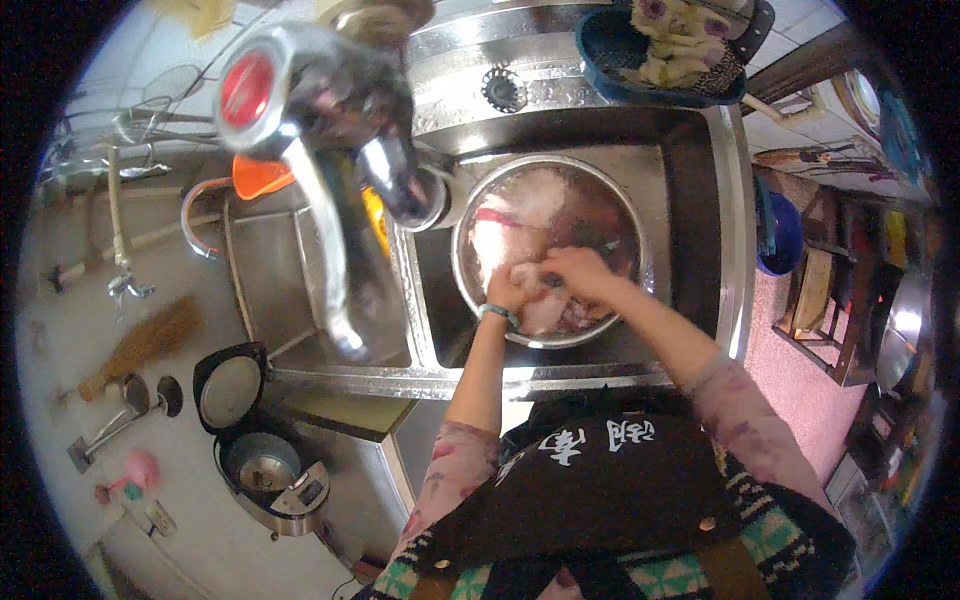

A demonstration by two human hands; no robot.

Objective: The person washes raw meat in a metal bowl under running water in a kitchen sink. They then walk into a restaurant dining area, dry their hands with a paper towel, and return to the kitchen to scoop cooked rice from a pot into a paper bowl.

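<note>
A round metal basin stands in the right-hand sink bowl, holding pale pieces that look like raw meat, with darker red ones at its right. Inside the basin's near half my left hand, with a green bangle at the wrist, touches a pale, meat-like piece. My right hand meets the same piece from the right, its fingers bent. The hands are close together, and their fingertips are partly hidden and blurred, so the exact grip of each cannot be told.
A chrome faucet with a long lever reaches in close from the upper left. A teal basket with cloths sits at the sink's back right. An open rice cooker is at lower left, and a blue bucket at the right.
</note>
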